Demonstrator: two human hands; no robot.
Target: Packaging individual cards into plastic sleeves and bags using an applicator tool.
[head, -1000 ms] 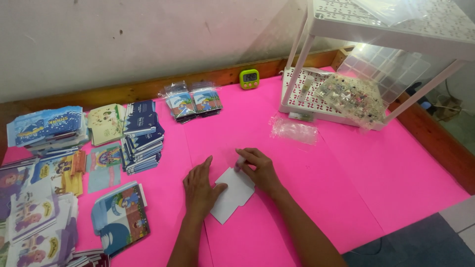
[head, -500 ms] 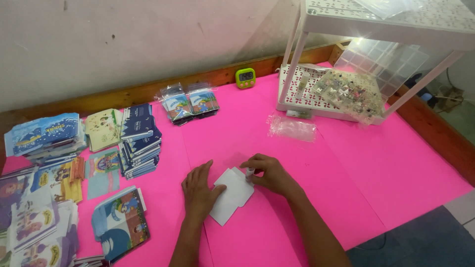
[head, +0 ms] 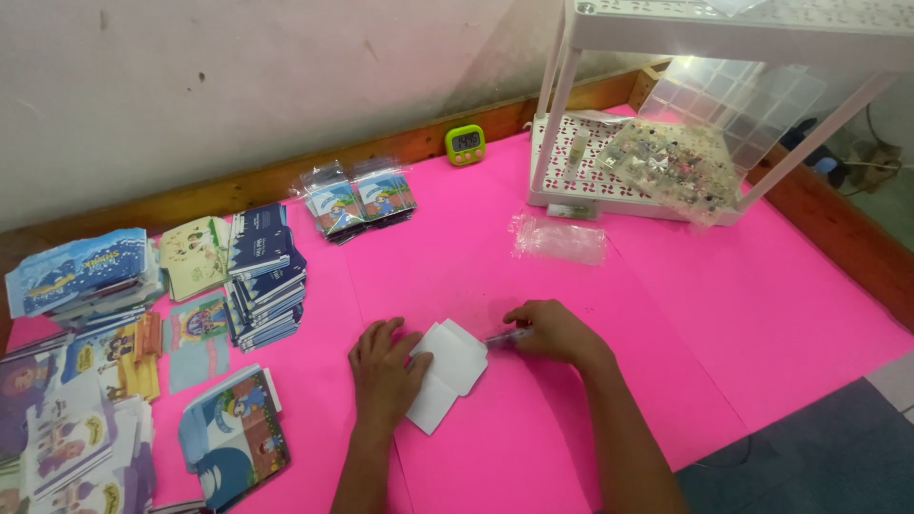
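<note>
- Our left hand (head: pixel 383 366) lies spread flat, pressing the white envelope (head: pixel 445 372) onto the pink mat (head: pixel 666 295).
- Our right hand (head: pixel 555 331) pinches a small tube (head: pixel 503 337) just beside the envelope's flap.

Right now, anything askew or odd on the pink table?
Mostly tidy. The dark blue card stack is fanned and leaning, not squared. A clear plastic bag lies crumpled by the white rack. The white envelope sits flat under the left hand.
</note>
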